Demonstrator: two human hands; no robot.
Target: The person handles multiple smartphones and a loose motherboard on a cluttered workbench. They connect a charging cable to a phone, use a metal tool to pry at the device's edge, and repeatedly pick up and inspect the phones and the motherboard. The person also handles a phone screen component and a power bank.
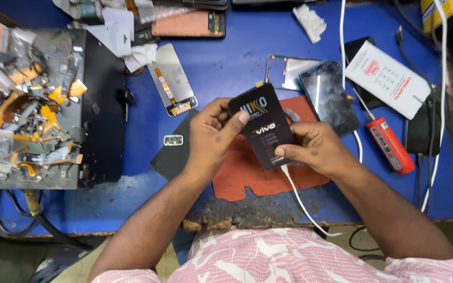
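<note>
Both the left hand (pixel 213 133) and the right hand (pixel 315 148) grip a flat black rectangular pack (pixel 262 126).

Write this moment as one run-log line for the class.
left hand: grips black phone battery top | right hand: grips its lower end | white cable: hangs below | under: red mat on blue table
</note>
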